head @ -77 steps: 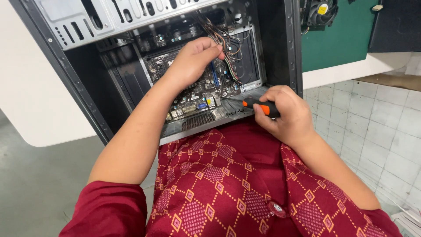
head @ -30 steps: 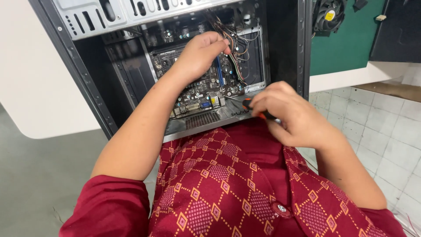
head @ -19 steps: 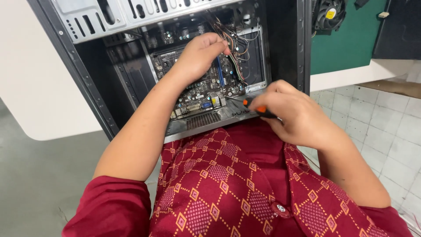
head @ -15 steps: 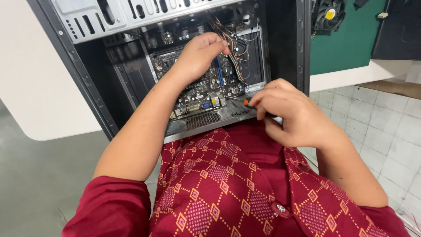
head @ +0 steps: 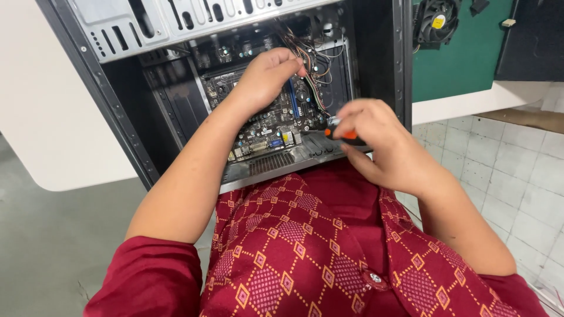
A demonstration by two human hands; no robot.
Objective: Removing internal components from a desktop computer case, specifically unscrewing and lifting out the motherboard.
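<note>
Case [head: 376, 53] open at the counter [head: 53, 141] edge against the lap, board [head: 264, 126] seated with wires [head: 305, 58] loose; left hand [head: 267, 76] curled, pressing the board, right hand [head: 376, 138] gripping the screwdriver [head: 343, 134] at its lower right corner, work apparently unfinished.

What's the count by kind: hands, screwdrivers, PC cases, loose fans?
Hands: 2, left hand on the motherboard, right hand
Screwdriver: 1
Case: 1
Fan: 1
Total: 5
</note>
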